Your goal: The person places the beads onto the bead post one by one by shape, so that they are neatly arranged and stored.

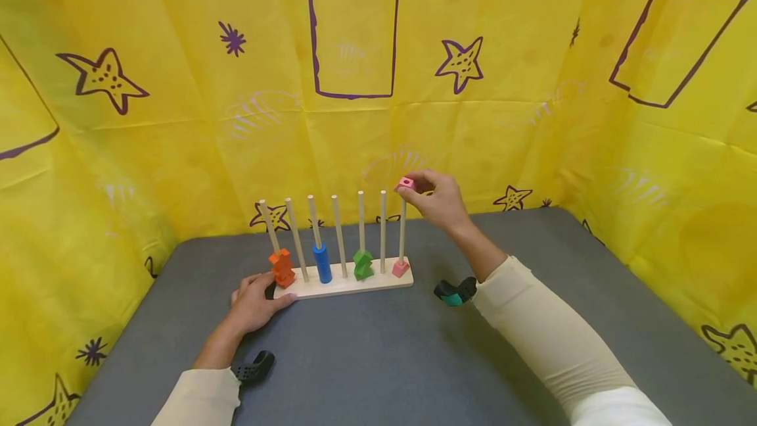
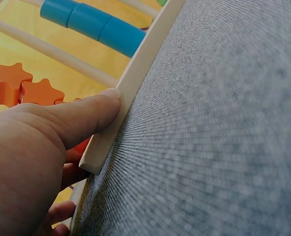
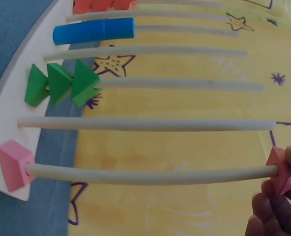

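A wooden peg stand point(image 1: 349, 288) with several upright pegs sits on the table. My left hand point(image 1: 254, 304) grips its left end, thumb point(image 2: 99, 108) along the front edge and other fingers partly hidden behind. My right hand point(image 1: 437, 199) pinches a pink block point(image 1: 405, 183) with a hole, at the top of the rightmost peg point(image 3: 150, 174); the peg's tip meets the block in the right wrist view. At that peg's foot sits another pink block point(image 1: 400, 269). Orange star blocks point(image 1: 282, 268), blue cylinders point(image 1: 322, 263) and green triangular blocks point(image 1: 363, 265) are stacked on other pegs.
The grey tabletop point(image 1: 367, 360) extends around the stand. Yellow cloth point(image 1: 266, 137) with purple drawings hangs behind and at both sides. A dark band point(image 1: 254, 368) is by the left wrist, and a black-and-green one point(image 1: 455, 292) by the right.
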Demonstrator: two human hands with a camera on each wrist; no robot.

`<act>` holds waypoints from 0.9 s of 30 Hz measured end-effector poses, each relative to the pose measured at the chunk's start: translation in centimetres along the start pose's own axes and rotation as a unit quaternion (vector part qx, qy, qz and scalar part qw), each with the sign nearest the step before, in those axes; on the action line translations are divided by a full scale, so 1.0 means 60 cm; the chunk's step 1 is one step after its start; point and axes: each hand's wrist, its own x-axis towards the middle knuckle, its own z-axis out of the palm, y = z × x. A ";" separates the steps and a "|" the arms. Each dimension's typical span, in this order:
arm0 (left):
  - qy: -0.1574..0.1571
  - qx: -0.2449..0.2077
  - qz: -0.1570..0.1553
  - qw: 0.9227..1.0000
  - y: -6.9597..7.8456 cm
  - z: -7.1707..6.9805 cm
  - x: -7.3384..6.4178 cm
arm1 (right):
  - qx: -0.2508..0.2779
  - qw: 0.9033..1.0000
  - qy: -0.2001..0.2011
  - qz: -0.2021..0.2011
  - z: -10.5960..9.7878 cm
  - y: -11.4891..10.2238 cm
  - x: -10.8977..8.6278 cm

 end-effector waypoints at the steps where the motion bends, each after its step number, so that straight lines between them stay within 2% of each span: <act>1: -0.001 -0.001 0.001 1.000 0.000 0.000 0.000 | 0.006 1.000 -0.001 0.002 0.001 0.003 -0.002; 9: 0.000 -0.005 0.007 1.000 -0.003 0.002 -0.001 | 0.047 0.998 -0.002 0.045 0.018 0.029 -0.020; 15: 0.001 -0.008 0.008 1.000 -0.006 0.002 0.001 | 0.077 0.995 -0.002 0.060 0.029 0.036 -0.037; 21: 0.001 -0.010 0.004 1.000 -0.005 0.004 0.001 | 0.066 0.994 -0.002 0.084 0.045 0.066 -0.055; 27: -0.001 -0.010 -0.004 1.000 -0.005 0.004 0.002 | 0.084 0.991 -0.001 0.105 0.059 0.088 -0.075</act>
